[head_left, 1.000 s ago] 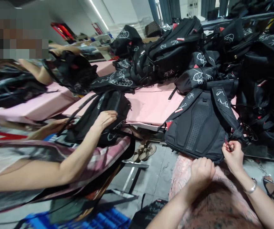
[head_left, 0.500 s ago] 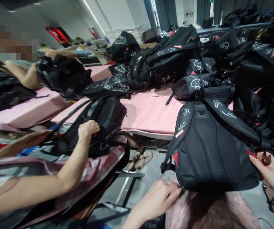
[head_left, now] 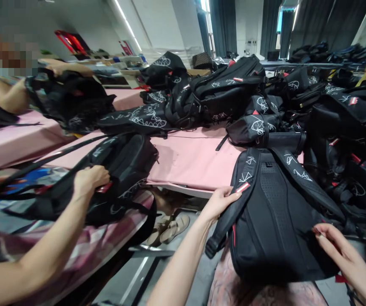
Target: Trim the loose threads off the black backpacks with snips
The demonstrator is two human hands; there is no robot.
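Observation:
A black backpack lies on my lap with its padded back panel facing up and its shoulder straps toward the table. My left hand is closed on the left shoulder strap, thumb at the small red-and-white tag. Over the lower right side of the back panel, my right hand has its fingers pinched together. A small dark reddish, shiny thing shows at those fingertips, too little of it visible to name. White scribble-like prints mark the straps.
A pink-covered table stands ahead, bearing several black backpacks. More backpacks are heaped at my right. On the left, a co-worker's hand grips another backpack. Sandals show beneath the table.
My left hand has moved up from the backpack's bottom corner to the shoulder strap. My right hand has left the red side piece and come inward over the back panel.

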